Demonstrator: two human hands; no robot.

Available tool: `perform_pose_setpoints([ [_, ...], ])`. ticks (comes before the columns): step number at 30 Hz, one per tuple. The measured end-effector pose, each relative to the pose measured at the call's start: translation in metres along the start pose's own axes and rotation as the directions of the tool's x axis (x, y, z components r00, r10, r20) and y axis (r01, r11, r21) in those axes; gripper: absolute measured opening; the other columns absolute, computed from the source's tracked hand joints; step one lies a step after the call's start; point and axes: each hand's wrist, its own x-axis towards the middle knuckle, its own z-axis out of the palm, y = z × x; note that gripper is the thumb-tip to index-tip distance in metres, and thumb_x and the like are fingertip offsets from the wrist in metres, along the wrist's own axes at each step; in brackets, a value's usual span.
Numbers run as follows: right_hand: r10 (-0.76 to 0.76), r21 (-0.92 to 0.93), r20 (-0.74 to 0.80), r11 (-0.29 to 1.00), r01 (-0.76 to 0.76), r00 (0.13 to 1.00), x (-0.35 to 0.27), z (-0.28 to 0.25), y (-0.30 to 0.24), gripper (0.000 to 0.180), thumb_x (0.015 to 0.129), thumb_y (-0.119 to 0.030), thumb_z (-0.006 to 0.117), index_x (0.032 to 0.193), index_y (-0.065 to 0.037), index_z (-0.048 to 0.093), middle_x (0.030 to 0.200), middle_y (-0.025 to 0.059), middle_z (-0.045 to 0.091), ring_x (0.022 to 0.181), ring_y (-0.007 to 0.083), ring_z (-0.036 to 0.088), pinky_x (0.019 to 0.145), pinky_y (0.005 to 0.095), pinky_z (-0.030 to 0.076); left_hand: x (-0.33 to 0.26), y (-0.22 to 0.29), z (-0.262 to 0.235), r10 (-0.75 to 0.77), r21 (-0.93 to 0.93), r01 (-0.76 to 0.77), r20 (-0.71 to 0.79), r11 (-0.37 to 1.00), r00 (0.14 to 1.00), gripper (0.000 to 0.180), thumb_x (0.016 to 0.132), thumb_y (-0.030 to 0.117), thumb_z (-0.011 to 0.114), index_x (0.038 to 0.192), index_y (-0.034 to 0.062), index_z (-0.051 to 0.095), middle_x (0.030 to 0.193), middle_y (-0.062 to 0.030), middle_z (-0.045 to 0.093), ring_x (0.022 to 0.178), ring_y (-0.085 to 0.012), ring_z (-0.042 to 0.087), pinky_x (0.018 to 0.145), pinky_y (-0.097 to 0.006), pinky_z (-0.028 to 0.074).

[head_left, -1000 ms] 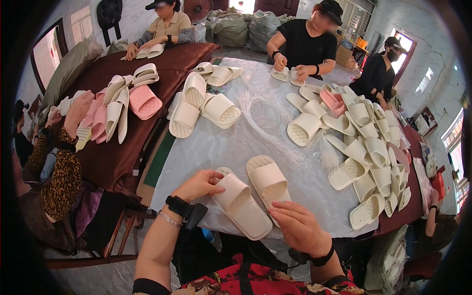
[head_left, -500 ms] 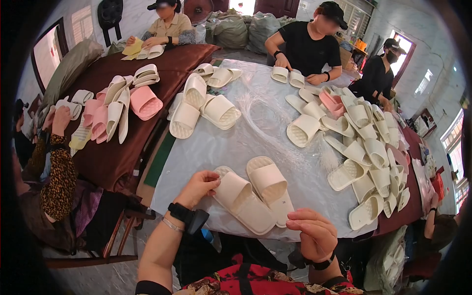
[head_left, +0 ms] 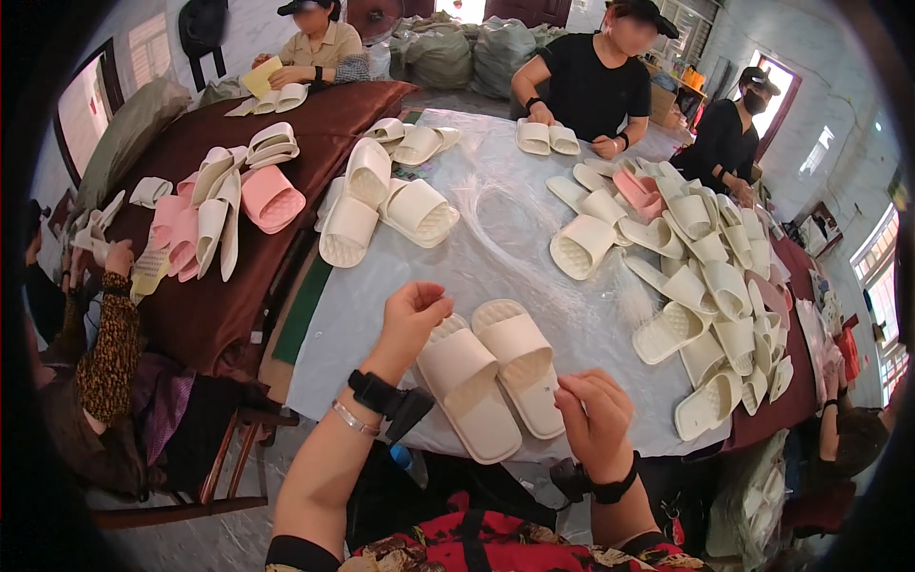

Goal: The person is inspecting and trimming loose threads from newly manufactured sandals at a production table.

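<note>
A pair of cream slippers lies in front of me, toes pointing toward me: the left slipper (head_left: pixel 459 366) and the right slipper (head_left: pixel 516 345). Just over the toe-free end of the left one is my left hand (head_left: pixel 408 322), thumb and fingertips pinched together; whatever is between them is too small to make out. Beside the right slipper's near end, my right hand (head_left: pixel 599 419) has its fingers curled in toward the thumb. Anything in that grip is hidden too.
Clear plastic strands (head_left: pixel 496 214) lie across the pale table cover (head_left: pixel 353 310). At right is a heap of cream slippers (head_left: pixel 710 248) with a pink slipper (head_left: pixel 640 194). More slippers (head_left: pixel 370 172) lie left. Across the table, a person (head_left: pixel 591 91) handles a pair; other people sit around.
My left hand has lifted off the left slipper's edge and moved up and right. My right hand's fingers have curled in from being stretched. The pair looks nearly unmoved.
</note>
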Motion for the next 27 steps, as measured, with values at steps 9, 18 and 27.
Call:
perform_pose_setpoints([
  [9, 0.328, -0.306, 0.088, 0.908, -0.288, 0.941, -0.028, 0.017, 0.049, 0.009, 0.08, -0.01, 0.067, 0.079, -0.002, 0.062, 0.069, 0.0159, 0.062, 0.065, 0.0339, 0.06, 0.058, 0.0423, 0.048, 0.041, -0.037, 0.053, -0.047, 0.017, 0.046, 0.116, 0.999, 0.992, 0.016, 0.085, 0.012, 0.066, 0.09, -0.0028, 0.063, 0.075, -0.0058, 0.065, 0.062, -0.012, 0.062, 0.056, -0.025, 0.049],
  [18, 0.515, -0.56, 0.369, 0.788, -0.258, 0.774, -0.05, 0.035, 0.072, 0.02, 0.087, -0.022, 0.055, 0.077, -0.005, 0.059, 0.069, 0.0164, 0.063, 0.066, 0.0367, 0.062, 0.058, 0.0479, 0.049, 0.048, -0.052, 0.066, -0.118, 0.685, -0.219, 0.409, 0.695, 0.905, 0.024, 0.082, 0.019, 0.06, 0.094, 0.0019, 0.07, 0.089, -0.018, 0.069, 0.084, -0.0313, 0.066, 0.078, -0.037, 0.051],
  [27, 0.457, -0.45, 0.204, 0.829, -0.331, 0.866, -0.053, 0.072, 0.096, 0.022, 0.088, -0.026, 0.058, 0.079, -0.006, 0.059, 0.063, 0.019, 0.06, 0.057, 0.0393, 0.06, 0.052, 0.0483, 0.047, 0.038, -0.037, 0.071, -0.456, 0.65, 0.057, 0.466, 0.758, 0.758, 0.044, 0.09, 0.036, 0.054, 0.103, -0.0044, 0.065, 0.095, -0.015, 0.068, 0.087, -0.0229, 0.061, 0.079, -0.036, 0.047],
])
